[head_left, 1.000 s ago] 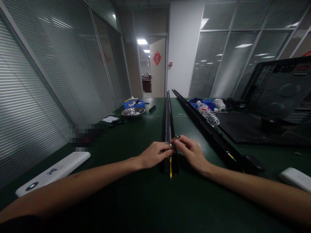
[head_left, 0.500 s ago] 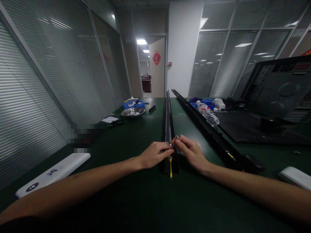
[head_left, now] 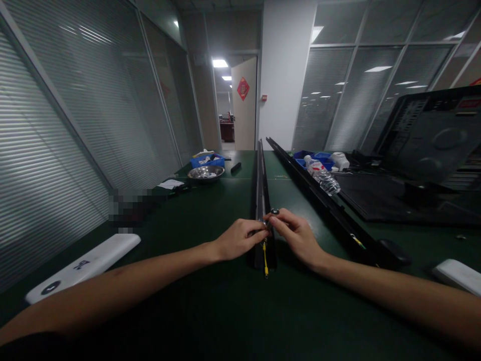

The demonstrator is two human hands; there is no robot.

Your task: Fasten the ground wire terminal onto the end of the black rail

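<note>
A long black channel-shaped rail (head_left: 260, 185) runs away from me down the middle of the green table. Over its near end my left hand (head_left: 240, 239) pinches a small part whose kind its fingers hide. My right hand (head_left: 295, 233) meets it from the other side, thumb and fingers closed on a small shiny metal piece (head_left: 275, 211) that sticks up above the fingertips. The fingertips of both hands nearly touch. Below them a short yellow wire (head_left: 265, 258) with a small terminal at its end hangs out over the rail.
Right of my hands lies a second black rail (head_left: 319, 193) with a plastic bottle (head_left: 323, 175) against it. A metal bowl (head_left: 206, 173) and a blue bin (head_left: 216, 161) stand at the far left. White devices (head_left: 86, 268) flank my forearms. A large black panel (head_left: 432, 135) stands right.
Both hands stay over the rail's near end, with only small finger movements. The metal piece in my right hand has turned slightly, and the yellow wire's lower end has swung a little right.
</note>
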